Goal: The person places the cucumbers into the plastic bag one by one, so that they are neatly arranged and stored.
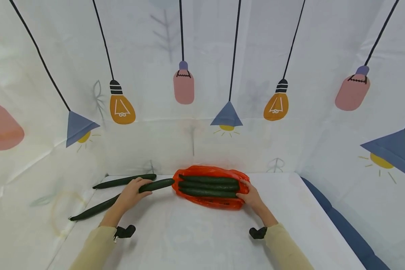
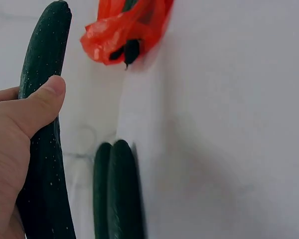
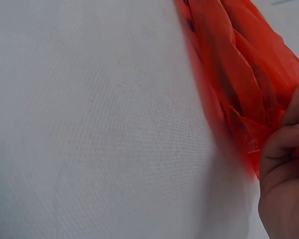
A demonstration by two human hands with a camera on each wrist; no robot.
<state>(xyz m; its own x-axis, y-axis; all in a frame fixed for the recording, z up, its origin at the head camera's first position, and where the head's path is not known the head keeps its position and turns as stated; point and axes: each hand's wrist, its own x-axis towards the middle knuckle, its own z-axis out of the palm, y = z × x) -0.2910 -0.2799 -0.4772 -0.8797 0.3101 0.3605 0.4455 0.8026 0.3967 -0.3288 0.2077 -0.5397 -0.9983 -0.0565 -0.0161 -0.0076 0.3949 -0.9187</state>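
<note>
- Counting cucumbers in the head view: six are showing in all, three inside the orange plastic bag (image 1: 209, 202), one in the left hand (image 1: 129, 195), and two lying loose on the white table (image 1: 195, 240).
- The three bagged cucumbers (image 1: 207, 186) are lying side by side, running from 9 to 3 o'clock, with the bag sitting at the table's 12 o'clock end.
- The left hand is gripping the held cucumber (image 1: 156, 185) with fingers curled over it and the thumb pressing along its side; the free tip is pointing toward 3 o'clock, ending just beside the bag's left edge.
- One loose cucumber (image 1: 125, 181) is lying at about 11 o'clock from the left hand, near the backdrop; the other loose cucumber (image 1: 94, 210) is stretching out toward 8 o'clock, partly passing behind the hand.
- The right hand (image 1: 253, 197) is pinching the bag's right end, with curled fingers bunching the orange film; the wrist view is showing only a fingertip and crumpled plastic.
- Both forearms, in pale yellow sleeves, are reaching forward from 6 o'clock, the left angling toward 11 and the right toward 1, each wearing one black wrist mount.
- A printed backdrop of hanging lamps is standing behind the table.
</note>
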